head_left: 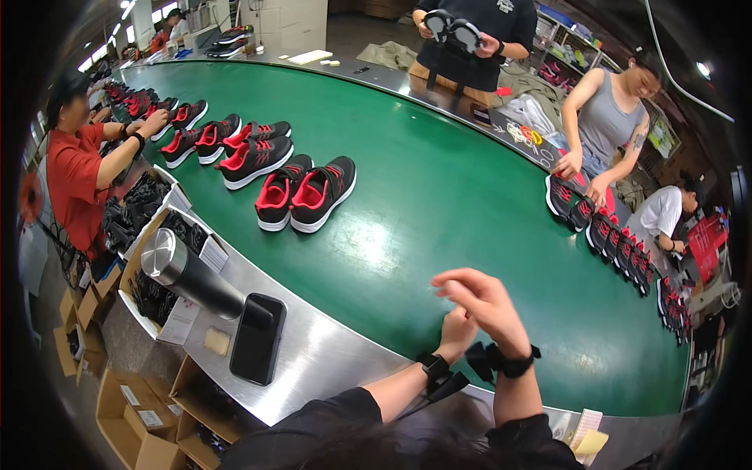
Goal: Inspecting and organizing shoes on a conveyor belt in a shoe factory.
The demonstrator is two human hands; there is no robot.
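- The person's two hands meet just above the near edge of the green conveyor belt point(439, 204), over the steel rim point(329, 352) that runs along it.
- The right hand point(486, 301) sits on top, fingers curled and bunched together at the tips; I cannot tell whether anything is pinched between them.
- The left hand point(457, 333) is tucked under and behind the right one, mostly hidden, pressed up against it — its fingers cannot be made out.
- Both wrists wear dark bands, and black laces point(446, 385) hang from around the left wrist down toward the rim.
- Nearest on the belt, well apart from the hands, stands a pair of black-and-red sneakers point(307, 193), side by side, toes pointing toward the rim.
- More pairs point(235, 149) of the same kind trail away behind it along the left curve of the belt.
- On the rim to the left lie a black phone point(258, 338), flat, and a steel-topped black flask point(192, 274) on its side, its end touching the phone.
- Beside the flask, open boxes point(168, 235) hold black bundles.
- A person in a red shirt point(74, 176) reaches to the far sneakers; across the belt, a person in a grey top point(607, 117) bends over a row of shoes point(619, 243).
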